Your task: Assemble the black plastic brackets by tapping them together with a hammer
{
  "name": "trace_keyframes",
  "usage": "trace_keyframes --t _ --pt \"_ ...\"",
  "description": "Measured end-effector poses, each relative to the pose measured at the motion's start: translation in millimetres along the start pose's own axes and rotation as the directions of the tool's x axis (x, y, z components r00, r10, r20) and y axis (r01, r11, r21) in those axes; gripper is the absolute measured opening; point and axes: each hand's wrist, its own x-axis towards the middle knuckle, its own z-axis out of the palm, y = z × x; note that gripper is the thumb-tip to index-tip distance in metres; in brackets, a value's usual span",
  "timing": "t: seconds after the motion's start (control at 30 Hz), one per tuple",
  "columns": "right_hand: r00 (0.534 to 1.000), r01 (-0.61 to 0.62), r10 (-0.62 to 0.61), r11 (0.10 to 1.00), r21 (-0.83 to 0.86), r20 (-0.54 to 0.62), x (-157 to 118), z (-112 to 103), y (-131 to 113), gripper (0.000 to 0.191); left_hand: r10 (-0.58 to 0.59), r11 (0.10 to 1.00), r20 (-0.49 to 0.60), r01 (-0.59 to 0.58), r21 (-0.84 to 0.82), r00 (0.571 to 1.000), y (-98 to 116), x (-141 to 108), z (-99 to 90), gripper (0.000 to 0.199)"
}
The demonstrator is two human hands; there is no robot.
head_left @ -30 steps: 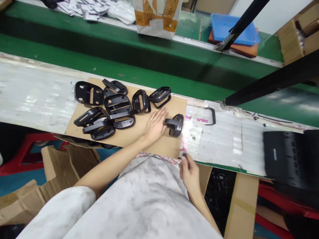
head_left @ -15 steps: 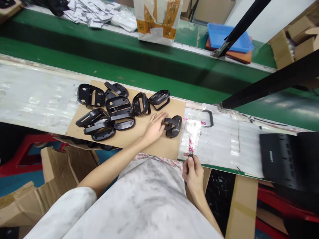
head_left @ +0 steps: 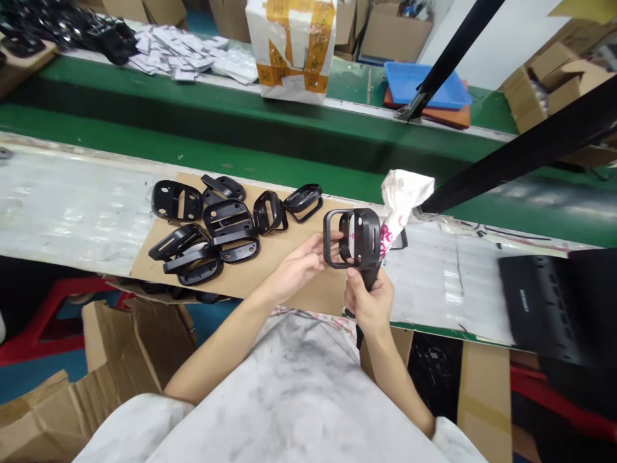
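Observation:
My left hand (head_left: 303,263) is closed on the near left side of a black plastic bracket (head_left: 369,236), which is raised above the worktop. Wrapped round a dark handle, my right hand (head_left: 371,299) holds a tool whose upper end is covered by a white bag with pink print (head_left: 398,206). The right thumb is at the bracket's lower edge. Several similar black brackets (head_left: 229,217) lie in a group on a brown cardboard sheet (head_left: 284,283), left of my hands.
A black frame part (head_left: 402,239) lies behind the tool on the plastic-covered worktop (head_left: 434,276). Black posts (head_left: 520,145) slant across the right. Farther back are a taped white box (head_left: 292,58) and a blue tray (head_left: 429,83).
The bracket near my left hand has been lifted off the cardboard and turned. My right hand has raised the bag-covered tool beside it. The view has shifted slightly.

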Motion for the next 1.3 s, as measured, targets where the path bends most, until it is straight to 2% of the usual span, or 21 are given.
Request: trace_keyframes --t 0.13,0.2,0.33,0.5,0.57,0.67,0.8,1.0,1.13,1.3 --pt "1.0 0.001 0.0 0.994 0.105 -0.013 2.6 4.6 -12.9 0.048 -0.007 0.993 -0.056 0.0 -0.121 0.998 -0.8 -4.1 -7.1 0.028" --pt "0.999 0.033 -0.031 0.994 0.101 -0.022 3.6 6.7 -15.5 0.047 0.011 0.988 -0.097 -0.026 -0.154 0.995 -2.0 -4.2 -7.1 0.017" --pt "0.997 0.075 -0.073 0.996 0.057 -0.041 4.8 9.2 -16.2 0.045 0.023 0.978 -0.185 -0.061 -0.198 0.982 -2.4 -6.9 -6.2 0.021" --pt "0.995 0.089 -0.088 0.996 0.017 -0.049 4.8 11.1 -10.7 0.041 -0.055 0.851 -0.034 0.029 -0.525 0.998 -10.9 -12.0 -1.6 0.033" --pt "0.992 0.103 -0.106 0.994 -0.04 -0.064 3.9 12.3 -6.7 0.041 -0.064 0.801 -0.037 0.029 -0.598 0.997 -16.7 -12.3 2.0 0.033" --pt "0.987 0.133 -0.142 0.985 -0.109 -0.075 1.0 15.5 -3.3 0.038 -0.093 0.749 -0.099 0.004 -0.662 0.991 -21.7 -10.9 6.5 0.027" --pt "0.982 0.161 -0.172 0.978 -0.133 -0.081 -3.3 20.4 -8.4 0.037 -0.062 0.722 -0.137 -0.05 -0.69 0.989 -15.6 -9.7 8.4 0.029" --pt "0.979 0.167 -0.176 0.982 -0.091 -0.098 -5.2 22.1 -19.7 0.038 0.039 0.75 -0.038 -0.054 -0.659 0.999 -4.9 -12.3 4.9 0.026" --pt "0.976 0.199 -0.204 0.978 -0.068 -0.077 -4.9 19.3 -23.8 0.034 0.1 0.75 0.026 -0.058 -0.658 0.995 -8.3 -10.7 3.0 0.037" --pt "0.972 0.229 -0.232 0.971 -0.074 -0.034 -2.0 13.9 -25.9 0.035 0.128 0.82 -0.038 -0.127 -0.559 0.991 -2.3 -9.2 2.5 0.042"
